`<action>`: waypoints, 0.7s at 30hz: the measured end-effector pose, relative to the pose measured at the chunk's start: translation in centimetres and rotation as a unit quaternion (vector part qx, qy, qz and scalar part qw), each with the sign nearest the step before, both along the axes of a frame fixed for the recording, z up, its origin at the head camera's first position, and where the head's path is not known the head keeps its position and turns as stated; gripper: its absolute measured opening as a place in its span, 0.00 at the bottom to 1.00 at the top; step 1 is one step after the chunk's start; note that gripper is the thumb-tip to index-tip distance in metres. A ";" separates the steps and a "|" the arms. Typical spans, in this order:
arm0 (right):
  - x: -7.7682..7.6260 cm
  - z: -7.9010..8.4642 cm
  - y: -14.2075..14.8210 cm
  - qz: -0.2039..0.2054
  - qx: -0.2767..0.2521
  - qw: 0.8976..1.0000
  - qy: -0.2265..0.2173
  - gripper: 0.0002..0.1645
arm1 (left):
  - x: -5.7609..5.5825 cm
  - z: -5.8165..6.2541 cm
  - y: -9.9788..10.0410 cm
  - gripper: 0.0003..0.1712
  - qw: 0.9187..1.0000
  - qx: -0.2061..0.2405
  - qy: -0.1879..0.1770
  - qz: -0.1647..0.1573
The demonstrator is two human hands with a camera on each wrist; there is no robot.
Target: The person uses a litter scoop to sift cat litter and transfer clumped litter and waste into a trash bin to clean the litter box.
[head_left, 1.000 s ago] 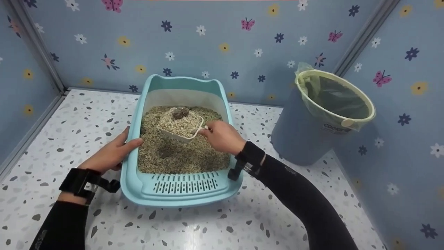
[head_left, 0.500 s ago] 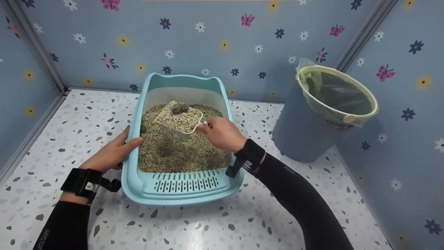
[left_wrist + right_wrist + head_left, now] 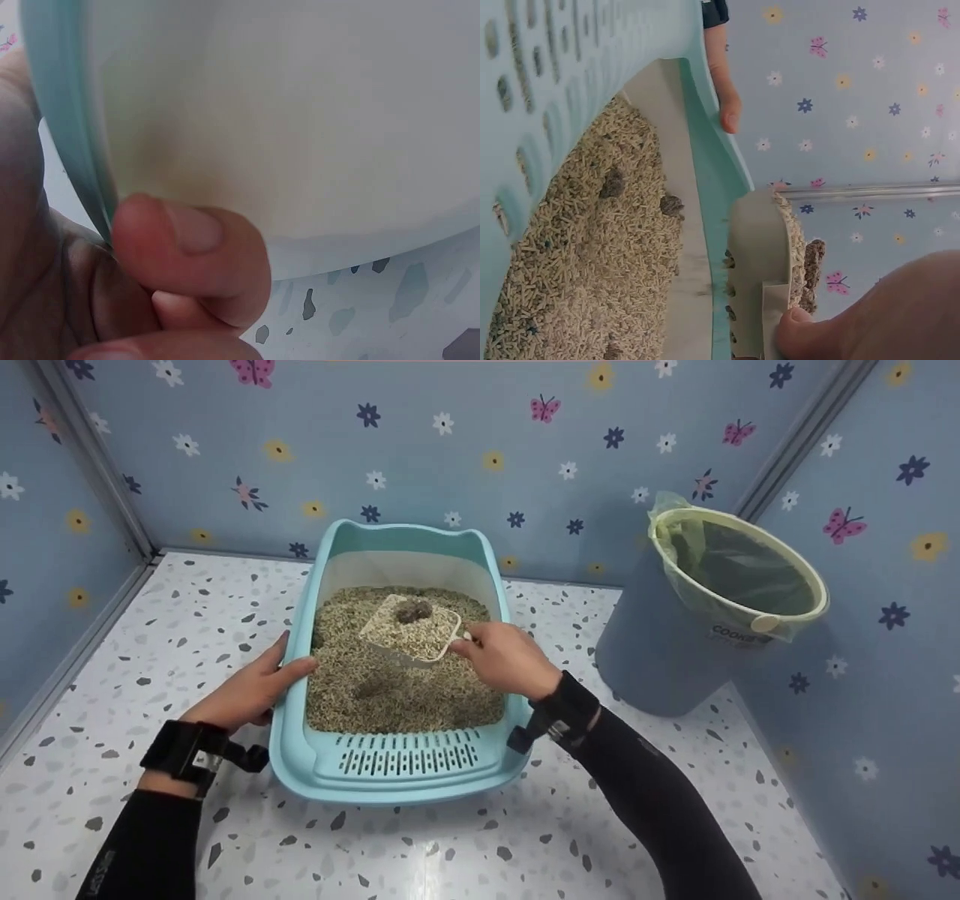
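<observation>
In the head view, my left hand [image 3: 251,686] grips the left rim of a light blue litter box [image 3: 405,793], thumb over the edge. The left wrist view shows curled fingertips [image 3: 199,232] against the box's outer wall. My right hand [image 3: 514,660] holds a white litter scoop [image 3: 458,624] by its handle, above the litter [image 3: 420,701]. Pale pellets heap in the scoop, with a dark brown clump [image 3: 413,611] on top. From the right wrist, the scoop [image 3: 759,240] shows its slotted underside, raised off the litter. The handle is mostly hidden by my hand.
A tall blue bin [image 3: 660,652] with a yellow-green liner [image 3: 690,555] stands at the right. More dark clumps [image 3: 612,182] lie in the litter. Flowered wall panels [image 3: 450,450] surround the speckled white floor [image 3: 375,855].
The scoop first rises slightly toward the back of the box, then comes right and nearer to me. The heap of pellets in it looks lower. My left hand keeps its hold on the rim.
</observation>
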State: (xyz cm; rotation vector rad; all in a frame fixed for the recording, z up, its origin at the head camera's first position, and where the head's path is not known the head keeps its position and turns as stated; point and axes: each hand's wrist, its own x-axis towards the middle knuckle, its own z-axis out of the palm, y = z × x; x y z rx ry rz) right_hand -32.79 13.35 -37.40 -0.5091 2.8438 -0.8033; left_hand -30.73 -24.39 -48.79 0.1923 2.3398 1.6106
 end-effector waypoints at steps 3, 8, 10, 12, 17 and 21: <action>-0.1 -0.1 0.0 0.003 -0.012 1.000 0.006 0.25 | 0.1 0.1 0.1 0.52 1.000 -0.004 0.001 0.002; 0.1 -0.4 0.7 -0.017 -0.018 1.000 -0.005 0.24 | 0.1 0.2 0.1 0.50 1.000 -0.004 0.001 -0.002; 0.1 -0.4 1.0 -0.020 -0.024 0.999 -0.005 0.24 | 0.1 0.1 0.0 0.50 1.000 -0.004 -0.001 -0.002; 0.1 -0.3 1.1 -0.029 -0.030 0.999 -0.010 0.24 | 0.1 0.0 0.0 0.50 1.000 -0.007 -0.003 0.000; 0.2 -0.4 1.6 -0.039 -0.045 0.998 -0.009 0.26 | -0.1 -0.2 0.2 0.51 1.000 -0.013 -0.002 -0.001; 0.3 -0.3 1.6 -0.032 -0.052 0.998 0.012 0.25 | -0.2 0.6 -0.1 0.50 1.000 -0.015 -0.001 -0.007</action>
